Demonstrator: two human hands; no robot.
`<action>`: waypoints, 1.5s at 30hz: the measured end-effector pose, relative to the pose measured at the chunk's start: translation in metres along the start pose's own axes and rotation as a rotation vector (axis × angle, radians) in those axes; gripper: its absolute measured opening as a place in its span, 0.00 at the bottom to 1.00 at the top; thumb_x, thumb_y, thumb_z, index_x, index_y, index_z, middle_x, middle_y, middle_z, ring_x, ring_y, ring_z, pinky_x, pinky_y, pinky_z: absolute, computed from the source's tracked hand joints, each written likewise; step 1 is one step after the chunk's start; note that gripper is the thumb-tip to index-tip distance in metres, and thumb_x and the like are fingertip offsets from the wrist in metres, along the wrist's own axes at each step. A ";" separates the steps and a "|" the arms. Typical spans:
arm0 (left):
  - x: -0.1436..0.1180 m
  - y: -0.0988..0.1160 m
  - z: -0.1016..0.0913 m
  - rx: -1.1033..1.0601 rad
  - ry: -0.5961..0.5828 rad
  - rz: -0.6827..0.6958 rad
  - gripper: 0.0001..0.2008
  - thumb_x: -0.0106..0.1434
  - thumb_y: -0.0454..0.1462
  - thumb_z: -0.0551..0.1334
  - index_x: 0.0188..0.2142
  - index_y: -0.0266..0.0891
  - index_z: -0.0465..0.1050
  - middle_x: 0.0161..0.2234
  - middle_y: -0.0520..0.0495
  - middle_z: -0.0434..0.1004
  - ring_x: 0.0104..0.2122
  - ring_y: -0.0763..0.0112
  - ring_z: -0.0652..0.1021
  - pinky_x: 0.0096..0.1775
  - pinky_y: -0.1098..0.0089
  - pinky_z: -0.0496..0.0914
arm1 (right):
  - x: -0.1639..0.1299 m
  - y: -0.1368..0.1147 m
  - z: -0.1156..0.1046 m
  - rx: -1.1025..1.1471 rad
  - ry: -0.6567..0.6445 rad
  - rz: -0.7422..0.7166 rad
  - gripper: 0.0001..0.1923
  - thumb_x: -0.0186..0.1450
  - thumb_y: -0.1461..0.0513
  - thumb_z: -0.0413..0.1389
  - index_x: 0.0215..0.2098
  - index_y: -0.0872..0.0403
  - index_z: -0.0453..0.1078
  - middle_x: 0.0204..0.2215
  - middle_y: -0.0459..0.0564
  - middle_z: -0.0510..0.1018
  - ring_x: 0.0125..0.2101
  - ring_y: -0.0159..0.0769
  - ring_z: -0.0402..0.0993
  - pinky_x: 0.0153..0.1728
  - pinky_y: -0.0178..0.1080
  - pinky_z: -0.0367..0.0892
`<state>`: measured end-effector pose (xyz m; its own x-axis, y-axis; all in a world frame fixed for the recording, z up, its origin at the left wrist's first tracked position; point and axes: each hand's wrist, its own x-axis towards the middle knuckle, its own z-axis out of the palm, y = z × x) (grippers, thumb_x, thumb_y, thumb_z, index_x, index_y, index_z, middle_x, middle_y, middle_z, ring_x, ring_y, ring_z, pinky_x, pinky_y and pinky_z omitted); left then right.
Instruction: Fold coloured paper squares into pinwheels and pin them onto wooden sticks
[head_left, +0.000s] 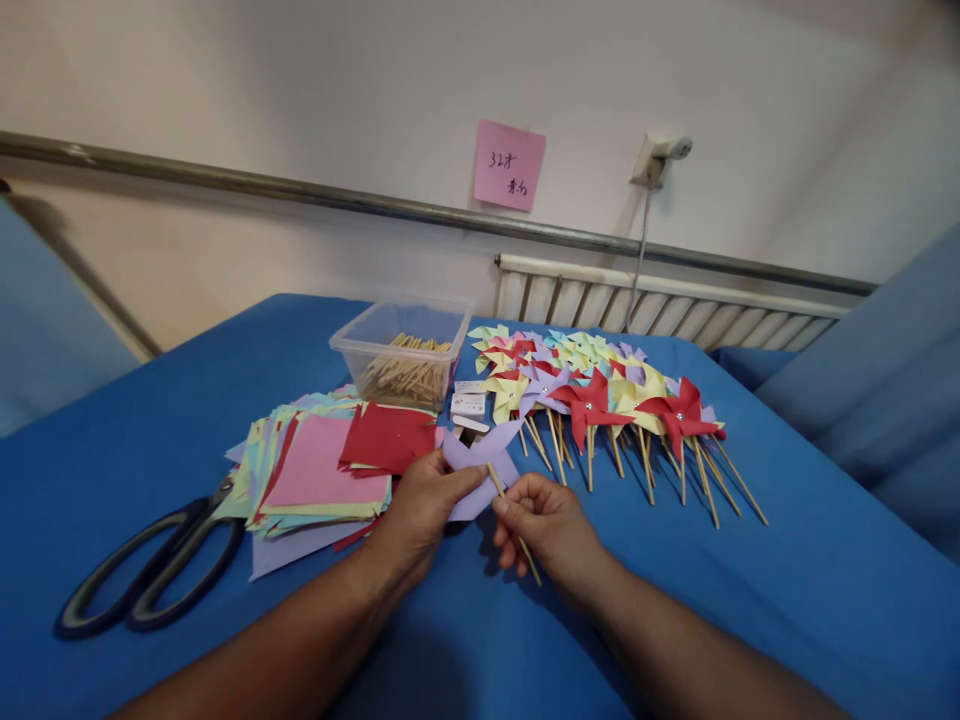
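A person's two hands meet at centre of a blue-covered worktop [787, 600], mid-assembly on a lilac paper pinwheel [480, 462]. Left hand [420, 515] has its grip closed on the folded paper, thumb pressed over the near edge; right hand [544, 520] pinches a thin wooden stick [517, 530] between thumb & fingers, the stick running up under the paper & jutting out toward 5 o'clock. Whether the paper is pinned to the stick yet can't be told from here. At 1–2 o'clock of the hands, approx. two rows of finished pinwheels [600, 390] in red, yellow, green & lilac lie fanned out, sticks pointing back toward the person, so a good batch looks done. At 9–10 o'clock sits a thick stack of cut paper squares [322, 465], pink & red on top, suggesting plenty left to make. A clear plastic tub [401, 350] at 12 o'clock holds more sticks; small white packets [469, 403] lie just beside it. Black-handled scissors [150, 570] rest at 9 o'clock, touching the stack's edge. A pink note [508, 165] is stuck on the wall behind.
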<state>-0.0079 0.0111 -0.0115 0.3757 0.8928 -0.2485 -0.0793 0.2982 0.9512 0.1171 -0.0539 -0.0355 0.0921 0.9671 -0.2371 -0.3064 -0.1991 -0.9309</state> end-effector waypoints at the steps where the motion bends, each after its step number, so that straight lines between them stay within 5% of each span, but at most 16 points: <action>1: 0.000 0.000 0.000 -0.002 0.004 -0.001 0.12 0.49 0.39 0.68 0.32 0.33 0.76 0.26 0.46 0.79 0.24 0.70 0.74 0.27 0.72 0.65 | 0.000 0.000 0.000 0.000 0.001 0.001 0.25 0.48 0.45 0.65 0.25 0.54 0.60 0.13 0.41 0.73 0.10 0.27 0.68 0.08 0.25 0.55; 12: 0.000 0.002 0.002 -0.002 -0.004 -0.003 0.12 0.48 0.38 0.68 0.32 0.32 0.76 0.26 0.45 0.80 0.25 0.67 0.76 0.28 0.70 0.67 | -0.001 -0.003 -0.001 -0.043 0.011 -0.004 0.25 0.47 0.46 0.65 0.25 0.54 0.60 0.13 0.41 0.74 0.10 0.26 0.66 0.08 0.25 0.52; 18: 0.001 0.000 0.001 0.035 0.007 -0.003 0.13 0.48 0.38 0.67 0.32 0.31 0.76 0.26 0.44 0.79 0.23 0.67 0.75 0.26 0.70 0.65 | 0.001 0.000 -0.001 -0.071 0.021 -0.070 0.23 0.50 0.46 0.63 0.24 0.54 0.60 0.14 0.42 0.74 0.08 0.21 0.57 0.09 0.26 0.46; 34: 0.000 0.002 0.004 -0.036 0.037 -0.036 0.15 0.46 0.35 0.68 0.35 0.32 0.75 0.28 0.45 0.80 0.25 0.67 0.76 0.30 0.69 0.68 | -0.003 0.004 -0.004 0.033 -0.005 -0.053 0.25 0.58 0.40 0.49 0.30 0.54 0.63 0.14 0.40 0.67 0.10 0.23 0.52 0.11 0.30 0.44; 45: -0.001 0.001 0.005 -0.040 0.013 -0.038 0.14 0.47 0.35 0.67 0.35 0.33 0.74 0.27 0.48 0.79 0.25 0.71 0.75 0.30 0.71 0.66 | -0.007 -0.003 0.001 0.028 -0.018 -0.018 0.23 0.56 0.43 0.56 0.26 0.54 0.62 0.16 0.39 0.64 0.12 0.22 0.53 0.13 0.29 0.44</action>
